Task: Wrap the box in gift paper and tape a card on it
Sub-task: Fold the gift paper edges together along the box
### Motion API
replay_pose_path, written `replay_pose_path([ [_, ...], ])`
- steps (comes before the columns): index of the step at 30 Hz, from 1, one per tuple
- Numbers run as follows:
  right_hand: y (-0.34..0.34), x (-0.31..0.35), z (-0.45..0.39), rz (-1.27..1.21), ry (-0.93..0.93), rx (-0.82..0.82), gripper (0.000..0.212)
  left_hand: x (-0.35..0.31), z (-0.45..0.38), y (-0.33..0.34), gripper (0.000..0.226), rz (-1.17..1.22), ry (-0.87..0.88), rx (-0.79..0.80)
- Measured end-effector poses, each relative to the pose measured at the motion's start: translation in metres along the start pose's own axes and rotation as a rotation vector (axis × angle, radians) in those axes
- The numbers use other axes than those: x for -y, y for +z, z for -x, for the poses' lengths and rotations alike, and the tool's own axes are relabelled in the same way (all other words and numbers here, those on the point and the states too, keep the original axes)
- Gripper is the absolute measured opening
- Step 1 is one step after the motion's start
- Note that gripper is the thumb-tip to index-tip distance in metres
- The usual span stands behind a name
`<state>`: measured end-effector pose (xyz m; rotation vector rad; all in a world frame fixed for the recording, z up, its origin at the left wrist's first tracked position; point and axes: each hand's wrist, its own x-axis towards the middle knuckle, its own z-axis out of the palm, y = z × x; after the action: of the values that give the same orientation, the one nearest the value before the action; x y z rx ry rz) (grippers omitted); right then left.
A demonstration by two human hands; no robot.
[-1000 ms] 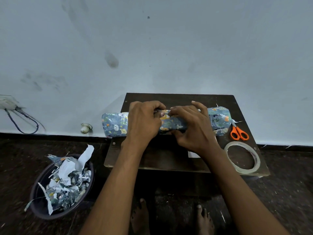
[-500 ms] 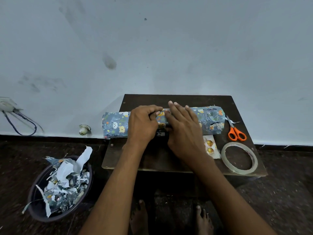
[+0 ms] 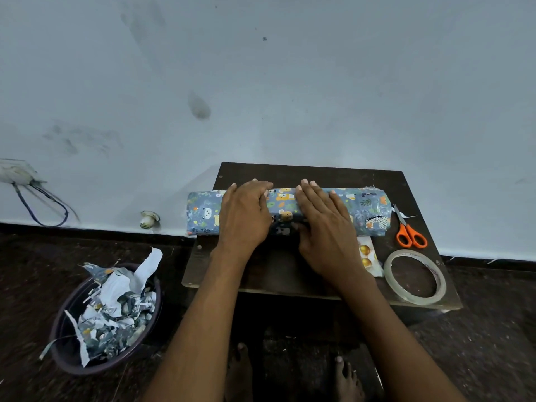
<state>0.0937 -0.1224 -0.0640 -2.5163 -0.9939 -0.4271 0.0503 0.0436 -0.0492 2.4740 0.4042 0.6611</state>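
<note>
I see both hands flat on the wrapped box — left hand, right hand — with scissors and tape roll beside it on the table.

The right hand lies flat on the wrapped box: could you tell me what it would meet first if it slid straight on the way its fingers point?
Probably the wall: the right hand points over the wrapped box toward it.

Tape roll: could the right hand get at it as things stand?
Probably yes. The tape roll lies flat on the table just right of the right hand, nothing between or on it; that hand only presses the wrapped box.
</note>
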Motion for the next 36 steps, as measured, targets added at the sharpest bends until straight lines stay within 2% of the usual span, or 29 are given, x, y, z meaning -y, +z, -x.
replay_pose_path([
  [3, 0.001, 0.000, 0.000, -0.006, 0.002, -0.003, 0.067, -0.005, 0.001, 0.001, 0.037, -0.076, 0.027, -0.004],
  [5, 0.002, -0.001, -0.001, -0.009, -0.005, -0.004, 0.067, -0.011, 0.002, 0.003, 0.041, -0.108, 0.116, 0.007],
  [9, 0.001, -0.004, -0.001, -0.006, -0.028, 0.023, 0.072, -0.018, 0.007, 0.005, 0.049, -0.056, 0.212, 0.180],
  [12, -0.003, -0.007, 0.003, -0.040, -0.041, 0.005, 0.076, -0.015, 0.008, 0.005, 0.051, -0.080, 0.198, 0.209],
  [14, -0.017, -0.012, 0.011, -0.091, 0.025, -0.107, 0.072, -0.016, 0.009, 0.004, 0.051, -0.100, 0.195, 0.215],
  [16, -0.039, -0.020, 0.023, -0.122, 0.168, -0.302, 0.056, -0.017, 0.009, 0.003, 0.051, -0.114, 0.193, 0.226],
  [18, -0.056, -0.028, 0.042, -0.056, 0.317, -0.396, 0.036, -0.017, 0.009, 0.003, 0.051, -0.127, 0.188, 0.235],
  [20, -0.065, -0.035, 0.065, 0.029, 0.438, -0.313, 0.025, -0.016, 0.007, 0.003, 0.052, -0.128, 0.179, 0.242],
  [22, -0.067, -0.041, 0.082, 0.082, 0.529, -0.160, 0.023, -0.017, 0.007, 0.004, 0.052, -0.120, 0.169, 0.241],
  [27, -0.068, -0.040, 0.091, 0.145, 0.627, 0.063, 0.016, -0.024, 0.009, 0.005, 0.054, -0.116, 0.161, 0.241],
  [32, -0.068, -0.037, 0.088, 0.069, 0.658, 0.082, 0.028, -0.027, 0.009, 0.005, 0.057, -0.107, 0.152, 0.248],
  [36, -0.069, -0.036, 0.088, 0.015, 0.686, 0.005, 0.025, -0.027, 0.008, 0.005, 0.056, -0.088, 0.147, 0.253],
])
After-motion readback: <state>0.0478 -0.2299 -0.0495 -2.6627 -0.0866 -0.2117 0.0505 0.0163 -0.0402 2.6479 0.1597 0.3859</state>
